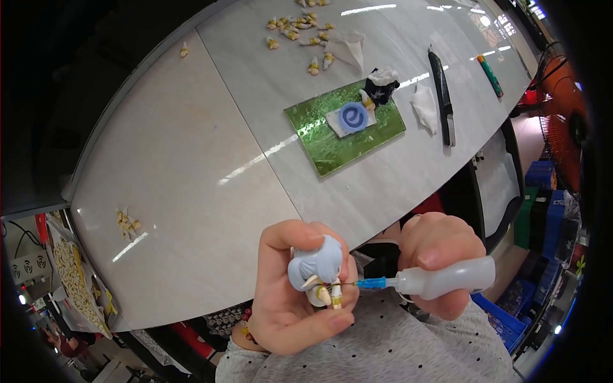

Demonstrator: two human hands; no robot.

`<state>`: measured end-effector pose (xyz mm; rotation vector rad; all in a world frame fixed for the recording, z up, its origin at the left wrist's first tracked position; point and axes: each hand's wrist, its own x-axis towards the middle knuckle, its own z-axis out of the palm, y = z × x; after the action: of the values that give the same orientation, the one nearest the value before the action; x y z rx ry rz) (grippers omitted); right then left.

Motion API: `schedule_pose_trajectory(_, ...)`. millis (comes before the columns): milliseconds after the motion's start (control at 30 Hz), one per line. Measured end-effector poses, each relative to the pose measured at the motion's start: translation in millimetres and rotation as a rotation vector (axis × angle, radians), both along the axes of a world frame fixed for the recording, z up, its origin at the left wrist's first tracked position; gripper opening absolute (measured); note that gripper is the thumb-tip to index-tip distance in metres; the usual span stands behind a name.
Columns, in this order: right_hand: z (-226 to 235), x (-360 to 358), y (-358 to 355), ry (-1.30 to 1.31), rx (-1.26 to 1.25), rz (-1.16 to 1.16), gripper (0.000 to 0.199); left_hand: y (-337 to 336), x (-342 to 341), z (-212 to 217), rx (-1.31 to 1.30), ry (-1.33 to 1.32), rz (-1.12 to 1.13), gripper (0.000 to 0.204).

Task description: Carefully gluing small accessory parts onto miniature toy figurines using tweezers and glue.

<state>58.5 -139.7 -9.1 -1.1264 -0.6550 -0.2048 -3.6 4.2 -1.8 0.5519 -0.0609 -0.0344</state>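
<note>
We find the left hand [290, 300] closed around a small figurine head [316, 268] with pale blue-grey hair, thumb over the top and fingers cupped beneath, so that the cream-coloured parts [329, 295] at its underside face the other hand. The grip appears meant to steady the piece and expose the joint. The right hand [440, 255] is wrapped around a translucent squeeze bottle [450, 279] fitted with a blue needle tip [370, 283]; the fine needle lies level and meets the cream parts, apparently touching them. Both hands are held close to the body, just off the near edge of the white table [191, 159], above a dotted grey garment.

On the table, well apart from the hands, lies a green cutting mat [319, 140] bearing a white card with a blue spiral disc [352, 117] and a dark figurine piece [381, 88] at its far corner. Loose cream parts [300, 32] are scattered at the far end, with a smaller group [126, 221] to the left. A black tool [442, 96] lies to the right of the mat.
</note>
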Motion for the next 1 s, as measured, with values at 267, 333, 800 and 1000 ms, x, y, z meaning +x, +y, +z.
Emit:
schedule_pose_trajectory(267, 7, -6, -13, -0.145, -0.096, -0.010, 0.037, 0, -3, -3, 0.011, 0.032, 0.023, 0.059)
schedule_pose_trajectory(333, 14, -6, -14, -0.092, -0.003, -0.045, 0.036, 1, -3, -3, -0.026, 0.027, -0.001, 0.058)
schedule_pose_trajectory(800, 12, 113, -101, 0.051, -0.497, -0.750, 0.040, 13, 1, 5, -0.494, 0.173, -0.263, 0.051)
schedule_pose_trajectory(1000, -7, 158, -140, 0.233, -0.674, -0.655, 0.041, 11, -1, 6, -0.606, 0.178, -0.318, 0.051)
